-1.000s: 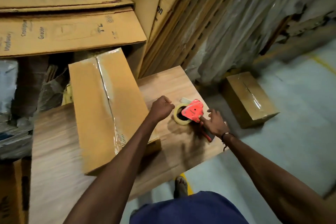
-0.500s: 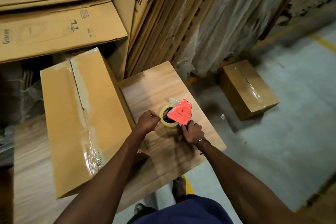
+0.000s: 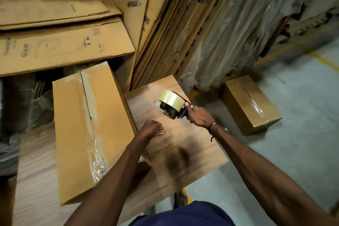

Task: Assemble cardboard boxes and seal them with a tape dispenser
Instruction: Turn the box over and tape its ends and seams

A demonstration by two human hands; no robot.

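A long cardboard box (image 3: 88,134) lies flat on the wooden bench (image 3: 192,152), left of centre, its flaps closed & a strip of clear tape running down the seam; contents can't be seen. Tape looks wrinkled near the front end.

The right hand (image 3: 199,116) grips the handle of the tape dispenser (image 3: 173,105), index finger stretched along its side, holding it tilted above the far right part of the bench, w/ the pale tape roll facing up and the black roller end pointing down toward the wood. Whether it touches the bench can't be told. The left hand (image 3: 153,130) hangs just above the bench beside the box's right edge, fingers loosely curled, holding nothing.

On the concrete floor (image 3: 293,161) to the right sits a smaller box (image 3: 251,104), also taped shut, contents hidden. Behind the bench, flattened cartons (image 3: 64,47) w/ printed marks are stacked at left, and more flat cardboard sheets (image 3: 176,33) lean upright at centre, next to bundles wrapped in plastic film (image 3: 247,29).
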